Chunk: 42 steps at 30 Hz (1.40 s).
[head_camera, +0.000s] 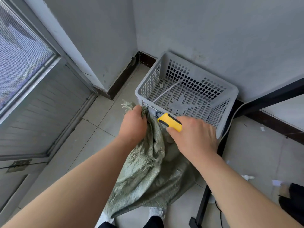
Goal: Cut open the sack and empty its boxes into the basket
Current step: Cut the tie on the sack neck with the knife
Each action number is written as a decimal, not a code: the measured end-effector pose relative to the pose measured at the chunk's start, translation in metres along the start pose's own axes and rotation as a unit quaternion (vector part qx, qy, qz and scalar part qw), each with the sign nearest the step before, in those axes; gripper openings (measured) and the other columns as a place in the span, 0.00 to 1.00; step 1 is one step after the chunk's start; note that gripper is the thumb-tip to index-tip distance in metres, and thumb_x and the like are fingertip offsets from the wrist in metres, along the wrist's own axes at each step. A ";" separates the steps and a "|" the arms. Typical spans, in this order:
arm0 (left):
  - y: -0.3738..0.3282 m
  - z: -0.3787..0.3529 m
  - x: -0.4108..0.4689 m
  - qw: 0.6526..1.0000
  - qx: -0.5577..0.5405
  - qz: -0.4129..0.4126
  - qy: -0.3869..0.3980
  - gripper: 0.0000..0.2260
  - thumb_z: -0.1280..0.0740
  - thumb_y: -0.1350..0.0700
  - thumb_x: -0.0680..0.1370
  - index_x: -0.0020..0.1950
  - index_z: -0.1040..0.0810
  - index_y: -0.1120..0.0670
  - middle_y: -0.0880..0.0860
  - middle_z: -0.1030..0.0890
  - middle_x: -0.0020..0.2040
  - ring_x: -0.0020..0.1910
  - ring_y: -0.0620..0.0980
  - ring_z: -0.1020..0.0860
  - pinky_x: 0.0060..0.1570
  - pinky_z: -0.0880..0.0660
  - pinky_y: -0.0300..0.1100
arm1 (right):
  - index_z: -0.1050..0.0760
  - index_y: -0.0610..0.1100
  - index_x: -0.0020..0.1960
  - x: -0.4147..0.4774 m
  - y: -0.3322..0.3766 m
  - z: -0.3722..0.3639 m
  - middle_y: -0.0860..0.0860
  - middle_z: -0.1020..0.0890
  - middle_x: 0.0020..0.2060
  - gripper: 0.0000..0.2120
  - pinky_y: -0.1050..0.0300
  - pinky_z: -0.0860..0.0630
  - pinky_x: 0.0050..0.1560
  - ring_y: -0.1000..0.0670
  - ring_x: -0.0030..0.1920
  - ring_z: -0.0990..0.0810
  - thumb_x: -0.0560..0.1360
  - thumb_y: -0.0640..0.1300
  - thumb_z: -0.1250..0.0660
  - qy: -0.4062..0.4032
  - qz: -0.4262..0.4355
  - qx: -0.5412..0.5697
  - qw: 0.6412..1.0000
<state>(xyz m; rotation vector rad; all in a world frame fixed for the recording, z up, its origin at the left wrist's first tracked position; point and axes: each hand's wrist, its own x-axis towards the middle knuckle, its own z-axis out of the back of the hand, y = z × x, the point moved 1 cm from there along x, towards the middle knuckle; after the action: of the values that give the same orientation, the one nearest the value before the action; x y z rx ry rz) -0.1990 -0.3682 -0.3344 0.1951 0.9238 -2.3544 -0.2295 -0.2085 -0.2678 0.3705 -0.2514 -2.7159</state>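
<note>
- The left hand (133,125) is closed tight around the gathered top of the sack (144,175) and holds it up, just in front of the near left corner of the basket (230,89).
- A frayed end of the sack sticks out to the left, above this hand.
- The right hand (195,135) is wrapped around a knife (170,121) with a yellow handle; the thumb lies along the near side of the handle and the other fingers are bent over it.
- The grey metal tip of the knife points to the left and touches the neck of the sack, just beside the fingers of the left hand.
- The sack is green woven cloth. It hangs from the left hand down to the floor (92,134), between the two forearms, and its lower part lies spread on the tiles.
- The boxes inside the sack are not visible.
- The basket is grey plastic with many holes; it stands on the floor in the corner, against the wall (213,30).
- Inside the basket I see only a thin pale strip and some small scraps.
- A door (37,102) with a screen panel is on the left.
- A black frame (220,150) stands to the right of the basket, and small white scraps of paper (248,177) lie on the floor on the right side.
</note>
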 end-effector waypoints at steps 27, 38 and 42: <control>-0.009 -0.004 0.003 0.998 -0.016 -0.001 0.058 0.07 0.44 0.58 0.81 0.47 0.31 0.60 0.55 0.27 0.37 0.37 0.56 0.29 0.34 0.35 0.44 | 0.19 0.50 0.41 -0.011 -0.011 -0.018 0.49 0.17 0.32 0.14 0.50 0.22 0.38 0.46 0.35 0.19 0.69 0.60 0.30 0.012 -0.147 0.215 0.965; 0.006 0.004 0.000 0.956 -0.270 0.057 0.103 0.07 0.37 0.56 0.80 0.57 0.22 0.53 0.55 0.16 0.49 0.48 0.56 0.17 0.53 0.21 0.49 | 0.18 0.49 0.40 -0.004 -0.019 -0.014 0.49 0.16 0.33 0.12 0.46 0.19 0.41 0.46 0.36 0.17 0.67 0.58 0.27 0.063 -0.140 0.322 0.934; -0.001 0.006 0.006 0.998 -0.002 -0.020 0.057 0.06 0.41 0.58 0.81 0.45 0.30 0.58 0.52 0.27 0.34 0.36 0.54 0.28 0.34 0.35 0.42 | 0.21 0.52 0.56 -0.006 -0.006 -0.001 0.51 0.16 0.44 0.16 0.55 0.32 0.39 0.45 0.45 0.18 0.73 0.60 0.34 -0.044 -0.010 -0.019 0.999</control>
<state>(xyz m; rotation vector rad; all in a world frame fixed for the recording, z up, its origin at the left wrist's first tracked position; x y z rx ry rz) -0.2044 -0.3746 -0.3310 0.3151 0.9944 -2.3998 -0.2263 -0.2007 -0.2688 0.2452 -0.2218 -2.7562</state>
